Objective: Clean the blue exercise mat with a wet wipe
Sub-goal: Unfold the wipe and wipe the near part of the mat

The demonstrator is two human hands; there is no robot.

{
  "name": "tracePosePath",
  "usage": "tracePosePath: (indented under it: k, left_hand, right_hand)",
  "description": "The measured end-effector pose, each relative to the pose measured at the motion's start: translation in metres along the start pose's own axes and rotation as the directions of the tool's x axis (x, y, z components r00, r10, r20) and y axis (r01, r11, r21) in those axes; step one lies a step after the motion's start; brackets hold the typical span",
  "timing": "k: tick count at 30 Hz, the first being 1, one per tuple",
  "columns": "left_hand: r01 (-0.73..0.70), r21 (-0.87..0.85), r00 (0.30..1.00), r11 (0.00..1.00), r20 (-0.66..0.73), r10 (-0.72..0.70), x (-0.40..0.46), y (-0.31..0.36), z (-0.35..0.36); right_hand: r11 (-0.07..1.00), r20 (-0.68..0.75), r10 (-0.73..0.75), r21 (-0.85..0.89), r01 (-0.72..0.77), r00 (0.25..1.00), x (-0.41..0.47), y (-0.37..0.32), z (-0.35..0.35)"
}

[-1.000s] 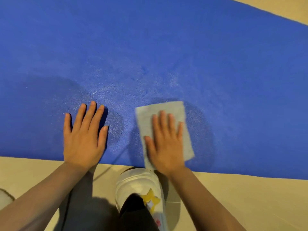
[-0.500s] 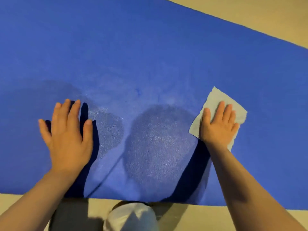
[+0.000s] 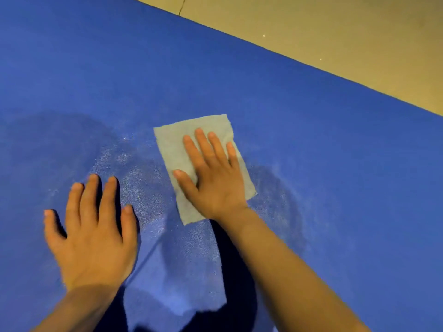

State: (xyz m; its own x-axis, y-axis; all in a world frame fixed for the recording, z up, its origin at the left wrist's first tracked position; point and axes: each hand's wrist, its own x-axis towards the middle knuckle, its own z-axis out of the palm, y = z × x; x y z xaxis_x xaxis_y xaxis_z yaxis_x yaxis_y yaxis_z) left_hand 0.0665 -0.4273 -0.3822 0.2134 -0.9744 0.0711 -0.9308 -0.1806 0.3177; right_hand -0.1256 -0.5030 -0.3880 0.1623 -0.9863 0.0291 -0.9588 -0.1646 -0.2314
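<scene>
The blue exercise mat [image 3: 311, 130] fills nearly the whole head view. A pale grey wet wipe [image 3: 172, 144] lies flat on it near the middle. My right hand [image 3: 213, 178] presses on the wipe with straight, spread fingers and covers its lower right part. My left hand [image 3: 93, 233] lies flat on the bare mat at the lower left, fingers spread, a short gap from the wipe. Damp, glistening patches show on the mat between and around both hands.
Beige floor [image 3: 347, 44] runs along the mat's far edge at the upper right. Dark shadows of my arms and head fall on the mat near the bottom edge.
My right hand has slid the wipe from the right back toward the middle of the mat and farther from me. The view has moved forward, so the near floor and shoe are out of frame.
</scene>
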Motion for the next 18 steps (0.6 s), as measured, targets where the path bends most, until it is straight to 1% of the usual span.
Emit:
tracePosePath:
  k: [2, 3, 4, 6, 8, 9, 11, 12, 13, 14, 15, 16, 17, 18]
  left_hand:
    - [0.005, -0.016, 1.000, 1.000, -0.003, -0.005, 0.001, 0.001, -0.001]
    - [0.003, -0.016, 1.000, 1.000, -0.001, -0.003, 0.000, 0.002, -0.001]
    - [-0.001, -0.017, 1.000, 1.000, 0.002, 0.001, 0.000, 0.002, -0.002]
    - [-0.004, -0.026, 1.000, 1.000, 0.011, 0.004, -0.001, 0.003, -0.004]
    - [0.010, -0.035, 1.000, 0.999, 0.028, -0.009, -0.002, 0.004, -0.006]
    - [0.015, -0.035, 0.999, 0.999, 0.038, -0.014, -0.002, 0.004, -0.006]
    - [0.016, -0.027, 0.998, 1.000, 0.061, -0.015, -0.001, 0.004, -0.005]
    - [0.017, -0.021, 0.997, 1.000, 0.069, -0.016, 0.000, 0.003, -0.006]
    - [0.018, -0.021, 0.997, 1.000, 0.081, -0.016, 0.000, 0.004, -0.006]
    - [0.018, -0.028, 0.995, 0.999, 0.098, -0.015, 0.000, 0.003, -0.008]
    - [0.019, -0.040, 0.993, 0.999, 0.113, -0.014, 0.000, 0.003, -0.009]
    - [0.019, -0.057, 0.993, 0.998, 0.120, -0.012, 0.000, 0.003, -0.010]
    - [0.019, -0.081, 0.993, 0.997, 0.120, -0.009, 0.002, 0.003, -0.012]
    - [0.017, -0.106, 0.994, 0.994, 0.110, -0.005, 0.005, 0.003, -0.014]
  right_hand:
    - [0.984, 0.014, 0.175, -0.026, -0.174, 0.985, -0.004, 0.050, -0.015]
    - [0.956, 0.022, 0.292, -0.049, -0.290, 0.956, -0.010, 0.076, -0.024]
    - [0.910, 0.032, 0.410, -0.078, -0.407, 0.912, -0.019, 0.100, -0.035]
    - [0.788, 0.038, 0.610, -0.129, -0.601, 0.791, -0.042, 0.139, -0.051]
    - [0.689, -0.002, 0.720, -0.125, -0.714, 0.694, -0.065, 0.156, -0.061]
    - [0.640, -0.022, 0.764, -0.096, -0.762, 0.645, -0.073, 0.155, -0.061]
    - [0.536, -0.037, 0.843, -0.033, -0.844, 0.536, -0.083, 0.135, -0.053]
    - [0.513, -0.027, 0.858, -0.025, -0.858, 0.514, -0.086, 0.118, -0.047]
    - [0.534, -0.020, 0.845, -0.031, -0.845, 0.535, -0.089, 0.096, -0.039]
    - [0.599, -0.019, 0.800, -0.036, -0.800, 0.600, -0.093, 0.069, -0.031]
    - [0.694, -0.024, 0.719, -0.037, -0.719, 0.695, -0.098, 0.041, -0.023]
    - [0.792, -0.023, 0.608, -0.050, -0.608, 0.794, -0.103, 0.012, -0.017]
    - [0.875, -0.010, 0.478, -0.074, -0.478, 0.878, -0.107, -0.012, -0.012]
    - [0.940, 0.032, 0.332, -0.091, -0.328, 0.943, -0.110, -0.032, -0.007]
